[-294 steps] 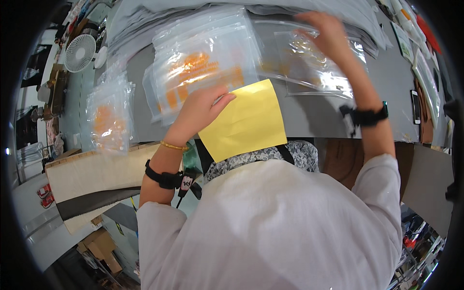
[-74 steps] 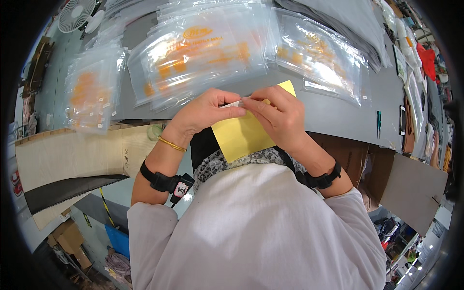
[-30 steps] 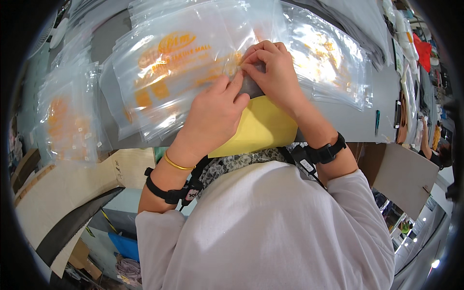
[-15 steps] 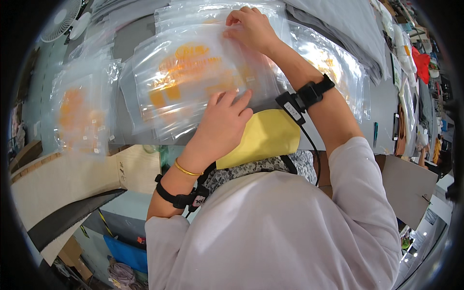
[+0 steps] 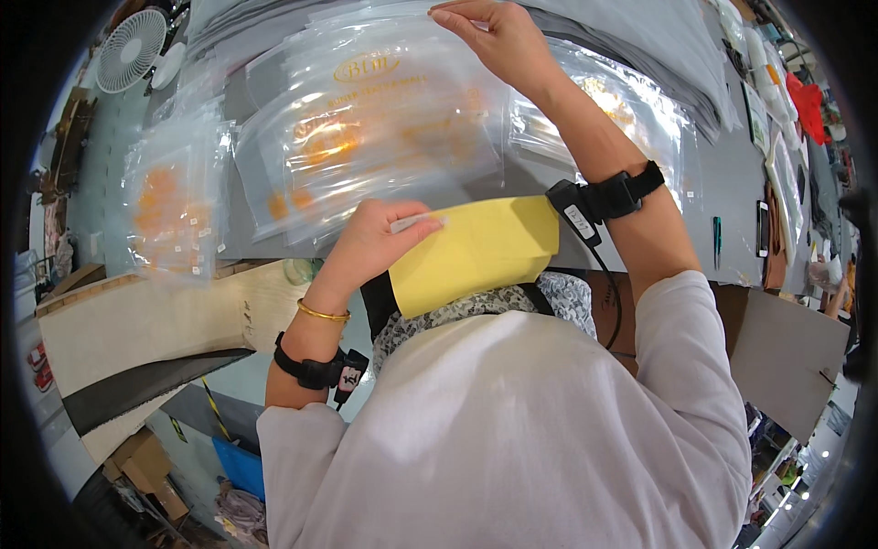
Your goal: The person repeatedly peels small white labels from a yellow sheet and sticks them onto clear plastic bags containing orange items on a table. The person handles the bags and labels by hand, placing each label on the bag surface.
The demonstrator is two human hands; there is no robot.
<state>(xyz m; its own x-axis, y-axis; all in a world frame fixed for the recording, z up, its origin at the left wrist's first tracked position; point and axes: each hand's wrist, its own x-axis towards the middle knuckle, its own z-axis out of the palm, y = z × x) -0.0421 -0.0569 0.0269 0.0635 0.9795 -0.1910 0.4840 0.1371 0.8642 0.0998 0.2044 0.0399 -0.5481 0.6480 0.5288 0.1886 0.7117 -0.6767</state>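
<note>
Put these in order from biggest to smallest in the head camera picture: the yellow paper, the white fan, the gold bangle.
1. yellow paper
2. white fan, though it sits farther away, so it may really be bigger
3. gold bangle

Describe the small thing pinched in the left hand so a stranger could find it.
Start at the grey table strewn with clear bags. At its near edge lies a yellow sheet. At that sheet's left end, the left hand pinches a thin white strip, the only narrow white piece there.
</note>
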